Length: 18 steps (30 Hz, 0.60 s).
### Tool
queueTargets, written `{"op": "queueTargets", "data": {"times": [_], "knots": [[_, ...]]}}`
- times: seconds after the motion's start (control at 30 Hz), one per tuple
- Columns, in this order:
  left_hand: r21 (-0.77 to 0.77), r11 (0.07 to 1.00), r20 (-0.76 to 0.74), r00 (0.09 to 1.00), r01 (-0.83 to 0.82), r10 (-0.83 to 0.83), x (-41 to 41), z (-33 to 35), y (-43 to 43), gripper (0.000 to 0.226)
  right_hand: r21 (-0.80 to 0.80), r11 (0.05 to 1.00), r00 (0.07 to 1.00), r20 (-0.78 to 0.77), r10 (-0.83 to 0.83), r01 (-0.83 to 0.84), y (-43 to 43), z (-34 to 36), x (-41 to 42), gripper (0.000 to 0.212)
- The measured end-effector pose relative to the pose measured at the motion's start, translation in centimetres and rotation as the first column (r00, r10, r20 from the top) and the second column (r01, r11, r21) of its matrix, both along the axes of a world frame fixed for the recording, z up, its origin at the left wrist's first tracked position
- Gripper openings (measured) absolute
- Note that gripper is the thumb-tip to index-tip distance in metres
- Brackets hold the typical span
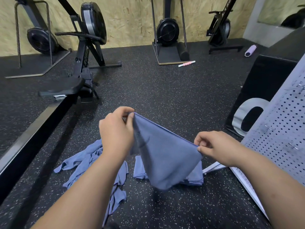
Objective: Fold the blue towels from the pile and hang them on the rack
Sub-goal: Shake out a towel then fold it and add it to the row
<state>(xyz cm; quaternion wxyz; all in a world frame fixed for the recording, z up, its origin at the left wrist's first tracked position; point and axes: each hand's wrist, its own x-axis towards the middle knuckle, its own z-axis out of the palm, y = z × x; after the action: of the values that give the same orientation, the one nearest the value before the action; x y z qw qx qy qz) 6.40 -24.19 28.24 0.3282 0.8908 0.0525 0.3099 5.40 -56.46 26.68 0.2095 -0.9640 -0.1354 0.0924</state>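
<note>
your left hand [116,131] pinches one top corner of a blue towel [165,162]; your right hand [214,147] pinches the other, fingers curled tight on the hem. both hands are grasping, neither free.

the top edge runs taut between the two pinches, left end higher and farther from you, right end lower and nearer. that tension is why the cloth hangs flat rather than bunched. the edge looks doubled, so this is probably mid-fold, though the layers are hard to count.

the towel is in the air, clear of the floor [165,90], its lower tip hanging in front of the stack [139,170]. holding it high lets gravity pull the creases out before the next fold.

the loose pile [82,161] lies crumpled on the floor to your left, under your left forearm. the stack of folded ones sits just right of it, edges squared. sorted that way, undone and done don't mix.

the white perforated panel on your right reads as the rack [280,126], within easy reach of the stack. no towel shows on the part of it in view.

judgement: folding is well along, hanging not yet begun.

a rower [85,47] stands well apart, at the back left.
</note>
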Motion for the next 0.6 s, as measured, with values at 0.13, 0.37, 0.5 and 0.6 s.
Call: {"op": "queueTargets", "data": {"times": [0.13,0.37,0.5,0.6], "knots": [[-0.207,0.974,0.011,0.995,-0.092,0.096,-0.2,0.7,1.1,0.009,-0.080,0.996,0.999,0.028,-0.038,0.040,-0.6,-0.4,0.1,0.016],[-0.310,0.950,0.013,0.999,-0.032,0.038,-0.1,0.7,1.5,0.012,-0.225,0.943,0.940,0.292,-0.177,0.247,-1.4,-0.1,0.7,0.012],[-0.346,0.938,0.050,0.999,0.032,-0.016,-0.3,1.0,1.2,0.011,-0.257,0.878,0.878,0.380,-0.292,0.404,-1.9,-0.4,1.0,0.023],[-0.393,0.917,0.032,0.997,0.072,-0.064,-0.1,0.7,1.2,0.012,-0.142,0.877,0.827,0.430,-0.363,0.459,-2.5,-0.6,1.1,0.029]]}}
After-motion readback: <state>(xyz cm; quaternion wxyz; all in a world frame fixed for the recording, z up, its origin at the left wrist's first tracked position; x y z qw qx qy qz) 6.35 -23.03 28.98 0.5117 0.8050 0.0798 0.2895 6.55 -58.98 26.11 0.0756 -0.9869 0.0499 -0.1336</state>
